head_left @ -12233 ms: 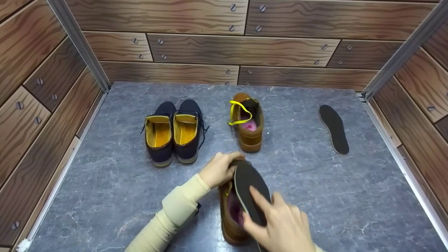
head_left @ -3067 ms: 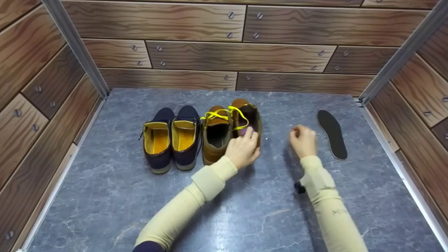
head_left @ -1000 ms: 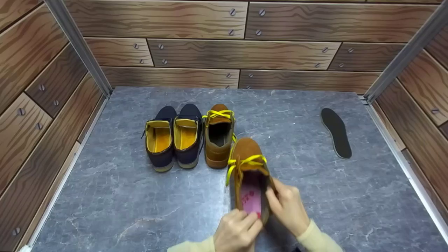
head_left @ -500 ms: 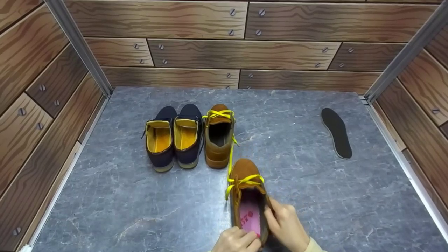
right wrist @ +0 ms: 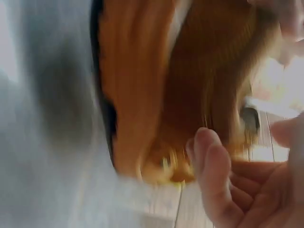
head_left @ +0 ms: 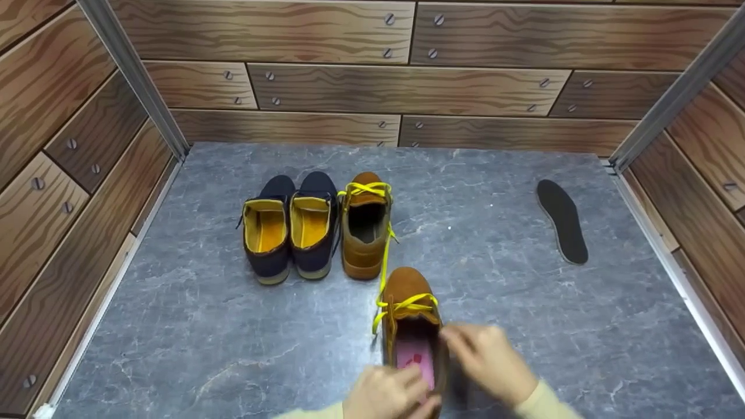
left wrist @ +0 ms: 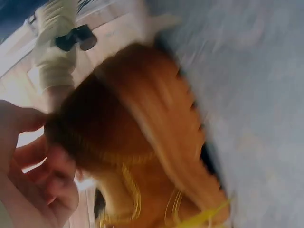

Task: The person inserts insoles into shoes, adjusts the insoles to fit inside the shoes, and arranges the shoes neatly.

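Observation:
A brown lace-up shoe (head_left: 406,286) with yellow laces stands near the front of the floor, toe pointing away. Inside lies a pink insole (head_left: 418,356) with red print. My left hand (head_left: 387,393) is at the heel, its fingers curled over the rim and pinching the collar; the fingertips are partly hidden. In the left wrist view, the shoe's heel (left wrist: 156,104) is beside those fingers. My right hand (head_left: 492,362) is at the shoe's right side, blurred. In the right wrist view, its fingers (right wrist: 213,166) are fairly straight near the shoe's side, thumb apart.
A matching brown shoe (head_left: 362,256) stands behind to the left, beside a pair of navy shoes (head_left: 272,265) with yellow linings. One loose black insole (head_left: 563,221) lies at the right. Wood-patterned walls (head_left: 326,87) bound the grey floor (head_left: 233,337).
The brown shoe has come nearer from beside its mate, with both hands on it. Since half a second ago, my right hand has loosened and shifted slightly right; the left fingers have shifted at the heel.

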Tool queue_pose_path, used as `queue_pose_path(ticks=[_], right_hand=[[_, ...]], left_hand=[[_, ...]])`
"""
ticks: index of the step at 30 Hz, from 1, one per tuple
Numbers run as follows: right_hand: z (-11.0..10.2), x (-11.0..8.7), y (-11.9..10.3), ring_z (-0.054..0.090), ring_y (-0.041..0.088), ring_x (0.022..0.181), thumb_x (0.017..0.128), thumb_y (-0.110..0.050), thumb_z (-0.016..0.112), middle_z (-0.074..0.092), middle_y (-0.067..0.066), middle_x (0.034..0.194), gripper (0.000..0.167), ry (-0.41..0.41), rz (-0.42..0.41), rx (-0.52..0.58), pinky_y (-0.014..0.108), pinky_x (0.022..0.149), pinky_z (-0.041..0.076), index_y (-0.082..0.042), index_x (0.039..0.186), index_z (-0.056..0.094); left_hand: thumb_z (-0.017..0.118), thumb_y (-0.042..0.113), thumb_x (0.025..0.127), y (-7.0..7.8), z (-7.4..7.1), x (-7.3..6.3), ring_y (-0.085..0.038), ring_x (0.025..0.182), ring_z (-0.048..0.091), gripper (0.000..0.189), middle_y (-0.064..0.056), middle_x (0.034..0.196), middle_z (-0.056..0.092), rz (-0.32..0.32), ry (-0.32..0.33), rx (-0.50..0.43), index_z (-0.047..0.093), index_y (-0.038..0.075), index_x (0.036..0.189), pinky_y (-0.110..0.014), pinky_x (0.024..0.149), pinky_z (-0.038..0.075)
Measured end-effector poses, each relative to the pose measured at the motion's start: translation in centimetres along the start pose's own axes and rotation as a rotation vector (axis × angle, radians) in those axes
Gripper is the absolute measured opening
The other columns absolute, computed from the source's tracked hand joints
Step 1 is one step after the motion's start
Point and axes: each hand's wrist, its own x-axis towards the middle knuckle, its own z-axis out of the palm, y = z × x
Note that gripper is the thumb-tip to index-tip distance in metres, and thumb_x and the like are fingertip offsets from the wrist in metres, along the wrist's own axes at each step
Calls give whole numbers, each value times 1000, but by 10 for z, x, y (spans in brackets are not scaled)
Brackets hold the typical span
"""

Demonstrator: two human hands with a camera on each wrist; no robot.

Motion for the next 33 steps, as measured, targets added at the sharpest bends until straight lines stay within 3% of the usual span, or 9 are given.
queue_pose_path(ticks=[2, 5, 10, 13, 17, 20, 23, 28, 33], right_hand=[[-15, 13, 13, 49, -8, 55, 92, 0, 72, 66, -4, 63, 8, 11, 30, -34, 14, 52, 49, 1, 97, 77], [-33, 32, 41, 36, -7, 49, 91, -1, 72, 58, -4, 56, 7, 68, 68, -166, 15, 44, 40, 4, 93, 77], [-58, 56, 99, 47, 15, 43, 94, -10, 67, 62, 10, 56, 15, 84, 266, -410, 30, 40, 38, 1, 91, 77], [-68, 64, 137, 59, 39, 49, 95, -14, 63, 70, 21, 69, 22, 107, 378, -468, 48, 42, 45, 3, 95, 77], [-77, 69, 183, 65, 60, 85, 97, -19, 59, 68, 35, 108, 34, 104, 499, -495, 70, 63, 52, 8, 116, 68], [-84, 68, 214, 52, 66, 119, 102, -26, 55, 49, 41, 141, 51, 2, 612, -487, 79, 87, 48, 6, 142, 50], [-91, 64, 239, 28, 68, 143, 107, -32, 47, 18, 43, 164, 68, -150, 731, -428, 83, 108, 32, 0, 162, 25], [-94, 54, 263, -6, 68, 153, 110, -37, 36, -16, 44, 165, 79, -335, 828, -305, 83, 120, 5, 5, 165, -2], [-91, 55, 267, -8, 67, 153, 112, -41, 28, -13, 46, 164, 77, -403, 842, -301, 81, 122, 5, 9, 163, 1]], left_hand=[[82, 33, 87, -13, -3, 10, 1, 51, 45, 20, 10, 75, 60, -54, -5, -44, 67, 20, 80, -7, 47, 33], [86, 30, 83, -34, -1, 22, -1, 53, 44, 26, 5, 81, 59, -147, -13, -39, 65, 16, 83, -8, 46, 31], [88, 40, 81, -61, 10, 33, -3, 57, 42, 44, 0, 90, 55, -281, -89, 22, 57, 12, 93, -10, 41, 31], [86, 43, 81, -68, 17, 37, -6, 60, 46, 50, -2, 93, 54, -330, -156, 20, 53, 11, 99, -16, 40, 39], [83, 38, 83, -72, 22, 40, -10, 59, 50, 42, -1, 92, 55, -358, -255, -33, 55, 12, 101, -22, 42, 41], [80, 34, 85, -71, 23, 42, -12, 60, 55, 32, 0, 89, 56, -349, -309, -44, 59, 13, 96, -25, 44, 42], [80, 32, 85, -70, 24, 43, -13, 63, 59, 26, 0, 87, 58, -326, -323, -16, 62, 14, 91, -25, 45, 43], [79, 30, 84, -70, 25, 43, -15, 64, 61, 22, 1, 85, 60, -297, -283, 16, 64, 15, 90, -26, 45, 44], [78, 30, 86, -71, 24, 42, -15, 65, 61, 20, 1, 85, 60, -297, -271, 13, 64, 16, 90, -27, 45, 45]])
